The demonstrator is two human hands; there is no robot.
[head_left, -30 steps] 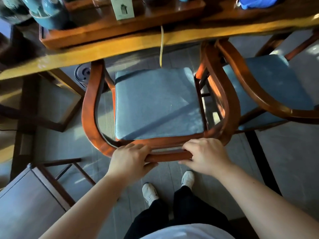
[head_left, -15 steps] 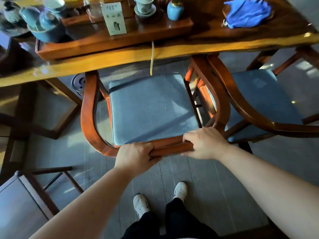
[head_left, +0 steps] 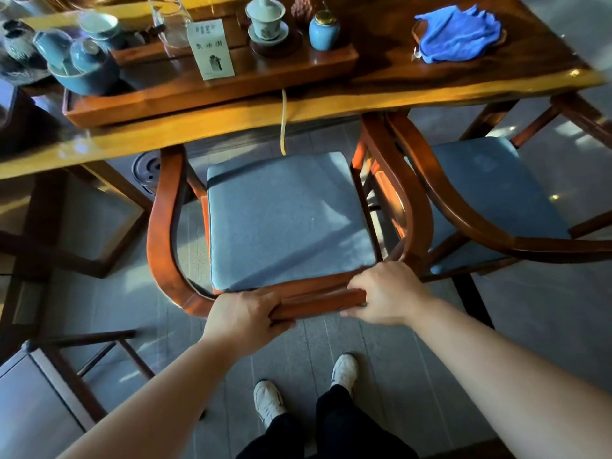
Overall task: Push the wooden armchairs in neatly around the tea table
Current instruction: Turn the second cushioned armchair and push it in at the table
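A wooden armchair [head_left: 162, 233] with a blue seat cushion stands in front of me, its front tucked under the edge of the tea table [head_left: 381, 101]. My left hand [head_left: 246, 318] and my right hand [head_left: 385, 293] both grip the top rail of its curved back, a little apart. A second armchair [head_left: 440, 207] with the same blue cushion stands close on the right, its arm almost touching the first chair's arm, partly under the table as well.
On the table sit a wooden tea tray [head_left: 212, 94] with blue cups, a lidded cup, a card and a blue cloth [head_left: 458, 33]. A cord [head_left: 283, 127] hangs from the table edge. A wooden stool [head_left: 43, 402] stands at lower left. My feet are on the grey floor.
The armchair has slid forward under the table with both hands still on its back rail. More of the tabletop has come into view.
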